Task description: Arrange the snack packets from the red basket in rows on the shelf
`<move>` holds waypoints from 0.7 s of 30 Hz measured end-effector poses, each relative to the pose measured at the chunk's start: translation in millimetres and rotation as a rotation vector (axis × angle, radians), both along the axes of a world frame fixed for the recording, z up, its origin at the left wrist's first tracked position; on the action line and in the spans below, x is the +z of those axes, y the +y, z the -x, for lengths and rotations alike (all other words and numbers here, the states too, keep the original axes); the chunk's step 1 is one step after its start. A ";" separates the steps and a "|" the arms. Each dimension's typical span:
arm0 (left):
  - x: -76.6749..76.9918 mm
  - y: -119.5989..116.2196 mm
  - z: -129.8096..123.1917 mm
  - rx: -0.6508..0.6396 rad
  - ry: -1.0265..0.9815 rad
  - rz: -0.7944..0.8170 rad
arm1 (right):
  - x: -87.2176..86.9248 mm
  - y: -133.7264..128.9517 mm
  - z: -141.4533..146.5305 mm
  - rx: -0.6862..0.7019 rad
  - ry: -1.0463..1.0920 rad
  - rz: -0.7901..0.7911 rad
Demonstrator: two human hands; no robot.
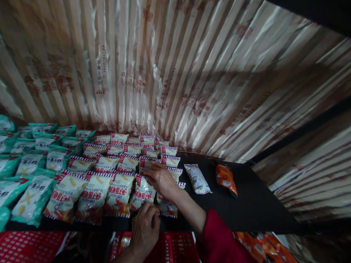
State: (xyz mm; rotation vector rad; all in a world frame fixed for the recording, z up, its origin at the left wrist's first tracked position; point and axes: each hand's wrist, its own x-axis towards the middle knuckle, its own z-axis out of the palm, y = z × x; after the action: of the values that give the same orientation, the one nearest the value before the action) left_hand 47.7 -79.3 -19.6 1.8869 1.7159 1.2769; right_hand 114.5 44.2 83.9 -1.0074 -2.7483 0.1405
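Note:
Rows of white snack bags with red lettering and red-and-blue striped edges stand on a black shelf. One snack bag (pixel 143 192) in the front row is between my two hands. My right hand (pixel 162 181) reaches over from the right, its curled fingers closed at the bag's top edge. At the bottom edge of the same bag is my left hand (pixel 145 228), fingers bent and pressed together. Its fingertips are partly hidden. Another snack bag (pixel 168 205) stands just right of it, partly behind my right forearm.
Green snack bags (pixel 30 165) fill the shelf's left side. A single white packet (pixel 196 178) and an orange packet (pixel 226 179) lie on the black shelf (pixel 242 208) at right. Below are red baskets (pixel 182 252) and more orange packets (pixel 275 254). Striped sheeting (pixel 156 66) hangs behind.

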 end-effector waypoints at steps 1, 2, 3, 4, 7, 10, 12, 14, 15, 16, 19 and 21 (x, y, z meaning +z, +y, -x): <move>-0.1 0.0 0.2 0.000 -0.002 -0.003 | 0.7 2.5 -0.9 0.014 0.018 0.003; 0.0 -0.1 0.3 -0.001 -0.003 -0.006 | 2.2 5.7 -2.2 0.020 0.042 0.003; 0.5 -0.4 0.4 -0.002 -0.005 -0.009 | 4.4 9.7 -3.9 0.019 0.068 -0.001; 1.1 -0.7 0.4 -0.005 -0.008 -0.013 | 7.0 14.6 -5.9 0.010 0.092 -0.010; 3.5 -1.5 0.0 -0.014 -0.016 -0.030 | 14.6 32.7 -11.7 -0.052 0.105 -0.043; 4.3 -1.0 -0.4 -0.017 -0.014 -0.048 | 16.6 49.6 -14.6 -0.089 0.016 -0.045; 3.7 -0.1 -0.4 -0.018 -0.015 -0.046 | 14.2 57.3 -13.8 -0.088 -0.042 -0.032; 2.7 1.0 -0.3 -0.013 -0.016 -0.045 | 10.2 62.3 -11.0 -0.098 -0.066 -0.030; 2.3 1.5 -0.3 -0.008 -0.017 -0.046 | 8.0 64.2 -9.0 -0.112 -0.069 -0.037; 2.0 1.9 -0.2 -0.004 -0.017 -0.046 | 5.9 65.8 -6.9 -0.122 -0.074 -0.044; 1.8 2.4 -0.2 -0.003 -0.017 -0.045 | 1.2 70.4 -1.5 -0.107 -0.094 -0.039; 1.6 2.5 -0.3 -0.005 -0.011 -0.050 | -0.5 74.0 0.2 -0.084 -0.086 -0.016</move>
State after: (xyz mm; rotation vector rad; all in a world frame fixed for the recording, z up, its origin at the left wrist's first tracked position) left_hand 48.0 -76.8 -18.0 1.9064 1.6878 1.3384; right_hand 114.3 118.1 83.4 -1.1485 -2.7728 0.0637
